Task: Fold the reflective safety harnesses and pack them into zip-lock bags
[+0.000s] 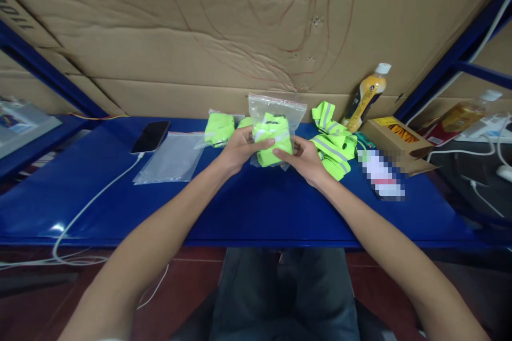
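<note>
Between my two hands, a clear zip bag stands upright with a folded neon-yellow reflective strap inside. My left hand grips its left side, thumb across the front. On the right side, my right hand pinches the bag with its thumb on the front; its other fingers are partly hidden behind. The bag's top, with a red seal line, rises above the strap. Left of it lies another bagged neon-yellow strap. Loose neon-yellow straps with grey stripes lie in a heap beside my right hand.
Flat clear zip bags and a phone on a white cable lie at left on the blue table. At right stand a yellow drink bottle and an open cardboard box. A cardboard wall closes the back.
</note>
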`<state>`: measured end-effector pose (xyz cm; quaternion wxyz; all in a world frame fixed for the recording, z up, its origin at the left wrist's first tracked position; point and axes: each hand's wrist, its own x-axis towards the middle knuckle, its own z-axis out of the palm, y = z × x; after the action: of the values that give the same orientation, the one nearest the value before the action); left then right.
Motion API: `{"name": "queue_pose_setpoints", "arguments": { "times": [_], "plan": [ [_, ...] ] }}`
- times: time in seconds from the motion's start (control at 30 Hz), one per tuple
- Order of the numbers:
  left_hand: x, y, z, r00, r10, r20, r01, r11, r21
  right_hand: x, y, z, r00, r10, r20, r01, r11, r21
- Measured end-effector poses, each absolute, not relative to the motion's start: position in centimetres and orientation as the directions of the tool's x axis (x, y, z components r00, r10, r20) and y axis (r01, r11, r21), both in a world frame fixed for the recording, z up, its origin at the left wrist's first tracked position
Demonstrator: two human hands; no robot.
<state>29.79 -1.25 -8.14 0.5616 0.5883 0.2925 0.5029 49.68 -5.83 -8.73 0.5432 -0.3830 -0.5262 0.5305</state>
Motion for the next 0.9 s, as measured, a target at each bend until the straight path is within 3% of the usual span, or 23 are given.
{"name": "queue_pose_setpoints", "arguments": {
  "times": [0.23,0.33,0.43,0.5,0.6,0.73,0.9],
  "plan": [
    [30.5,-1.2,-8.3,0.278,0.921,0.274,-0.119,-0.250,0.961,49.7,-5.6,-8.6,-0.053,0.996,0.065,-0.236,0.051,-0.971],
    [29.4,0.0,-8.3,0.108,0.896,0.430,0.070,-0.438,0.896,50.5,-5.0,-8.3,0.036,0.998,0.060,-0.191,0.065,-0.979],
    [27.5,1.3,-8.4,-0.007,0.763,0.646,0.436,-0.579,0.689,51.3,-3.3,-8.1,0.139,0.985,0.105,0.026,0.102,-0.994],
    [26.5,1.9,-8.8,0.096,0.709,0.699,0.646,-0.579,0.498,51.4,-1.7,-8.0,0.169,0.980,0.109,0.284,0.057,-0.957],
    [25.9,2.3,-9.9,0.335,0.721,0.607,0.770,-0.581,0.265,50.5,0.8,-7.5,0.147,0.987,0.069,0.587,-0.031,-0.809],
    [26.2,2.3,-11.7,0.447,0.774,0.449,0.806,-0.566,0.173,48.7,2.3,-6.5,0.074,0.995,0.060,0.718,-0.011,-0.696],
    [26.4,2.6,-12.8,0.455,0.769,0.449,0.808,-0.569,0.155,47.3,1.5,-5.2,0.047,0.980,0.196,0.862,0.059,-0.504]
  ]
}}
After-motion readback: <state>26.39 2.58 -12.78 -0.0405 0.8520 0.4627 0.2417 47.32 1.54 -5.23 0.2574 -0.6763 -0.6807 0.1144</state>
